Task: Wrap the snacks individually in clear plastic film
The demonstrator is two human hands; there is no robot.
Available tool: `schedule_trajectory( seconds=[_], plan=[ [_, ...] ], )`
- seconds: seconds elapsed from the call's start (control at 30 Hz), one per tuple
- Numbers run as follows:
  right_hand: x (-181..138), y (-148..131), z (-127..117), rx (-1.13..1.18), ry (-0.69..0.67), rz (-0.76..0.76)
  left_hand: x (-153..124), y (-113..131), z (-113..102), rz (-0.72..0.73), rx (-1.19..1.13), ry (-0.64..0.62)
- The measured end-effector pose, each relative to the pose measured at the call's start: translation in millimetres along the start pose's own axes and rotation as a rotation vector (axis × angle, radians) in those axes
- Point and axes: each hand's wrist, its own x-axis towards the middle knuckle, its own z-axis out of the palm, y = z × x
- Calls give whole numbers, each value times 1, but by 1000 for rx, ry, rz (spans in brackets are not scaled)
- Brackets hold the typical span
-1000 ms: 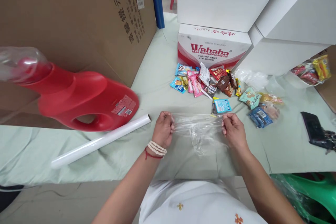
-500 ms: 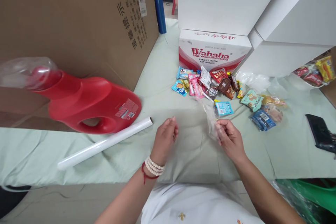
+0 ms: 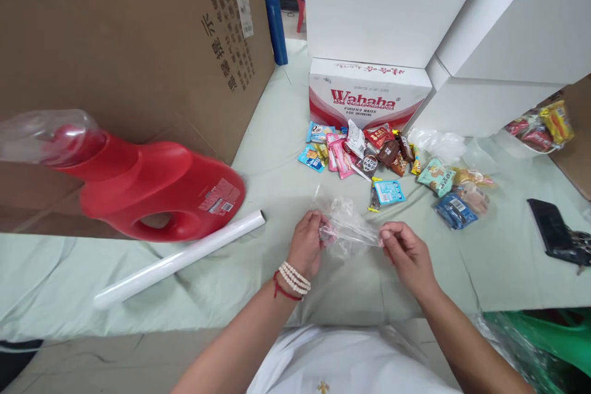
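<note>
A crumpled clear plastic bag (image 3: pixel 347 226) is stretched between both hands, just above the pale green cloth (image 3: pixel 277 160). My left hand (image 3: pixel 307 245), with a bead bracelet on its wrist, pinches the bag's left end. My right hand (image 3: pixel 406 252) pinches its right end. A pile of small snack packets (image 3: pixel 369 151) lies a little beyond the hands. A white roll of film (image 3: pixel 178 258) lies to the left of my left hand.
A red detergent jug (image 3: pixel 148 188) lies on its side at left, before a large cardboard box (image 3: pixel 115 43). A Wahaha water carton (image 3: pixel 369 95) and white boxes (image 3: pixel 462 24) stand behind the snacks. A black phone (image 3: pixel 549 228) is at right; a green plastic thing (image 3: pixel 545 338) at lower right.
A second ago both hands held the bag stretched wide and flat. The left hand let go, then took hold again; the bag is now bunched between hands that are closer together.
</note>
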Motion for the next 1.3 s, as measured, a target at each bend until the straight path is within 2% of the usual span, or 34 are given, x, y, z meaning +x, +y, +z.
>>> schedule_trajectory(
  seconds=[0.1, 0.2, 0.3, 0.4, 0.47, 0.53, 0.6, 0.67, 0.73, 0.87, 0.97, 1.1, 1.3],
  plan=[
    [21, 1, -14, 222, 58, 152, 0, -8, -14, 60, -2, 13],
    [54, -1, -26, 286, 82, 170, 0, -11, -23, 88, 7, 0],
    [77, -4, -34, 121, 152, 92, -1, -12, -25, 143, 10, 28],
    [74, -11, -29, -161, 307, -3, -3, -15, -24, 251, 59, 68],
    [61, -17, -15, -161, 230, 106, -7, -18, -22, 335, 135, 74],
    [50, -22, 6, -5, 37, 326, -11, -23, -18, 422, 251, 74],
    [47, -24, 27, 141, -100, 469, -15, -27, -15, 497, 373, 65],
    [51, -24, 40, 215, -150, 478, -17, -29, -14, 514, 418, 52],
    [59, -22, 40, 267, -151, 451, -15, -27, -18, 413, 326, 24],
    [67, -13, 8, 351, -100, 495, -3, -10, -43, 39, 28, -92],
    [64, -3, -23, 379, -113, 583, 4, 6, -67, -88, -1, -176],
    [54, 12, -48, 338, -92, 594, 8, 17, -88, -26, 174, -229],
    [36, 34, -65, 130, -69, 397, 10, 17, -106, 337, 741, -241]
  ],
)
